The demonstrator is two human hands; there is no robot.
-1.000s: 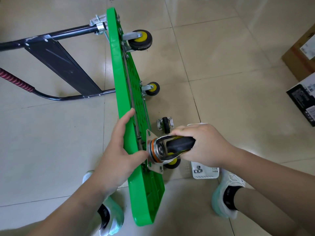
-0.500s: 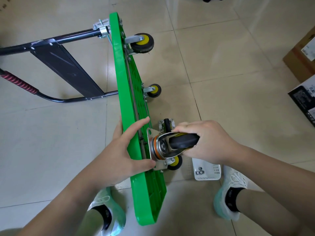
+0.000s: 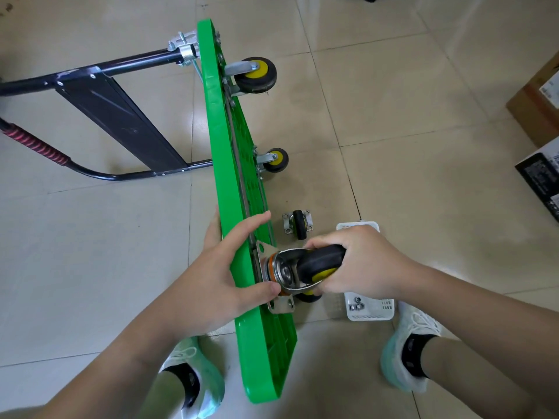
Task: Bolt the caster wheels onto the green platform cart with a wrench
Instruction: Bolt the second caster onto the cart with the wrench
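The green platform cart [image 3: 230,152] stands on its long edge on the tiled floor, underside facing right. Two casters with yellow hubs, one at the far end [image 3: 255,75] and one lower down [image 3: 273,160], are fixed to it. My right hand [image 3: 360,263] grips a black swivel caster [image 3: 305,267] and holds its metal plate against the cart's near underside. My left hand [image 3: 223,276] grips the cart's upper edge, thumb by the caster plate. Another loose caster [image 3: 298,223] lies on the floor behind. No wrench is visible.
A white plastic basket [image 3: 370,308] with nuts and bolts sits on the floor by my right shoe. The cart's black folding handle [image 3: 115,116] with a red grip lies to the left. Cardboard and black boxes [image 3: 538,140] stand at the right edge.
My left hand has shifted from resting along the cart's edge to gripping over it, fingers reaching across the top. The caster in my right hand stays pressed to the cart.
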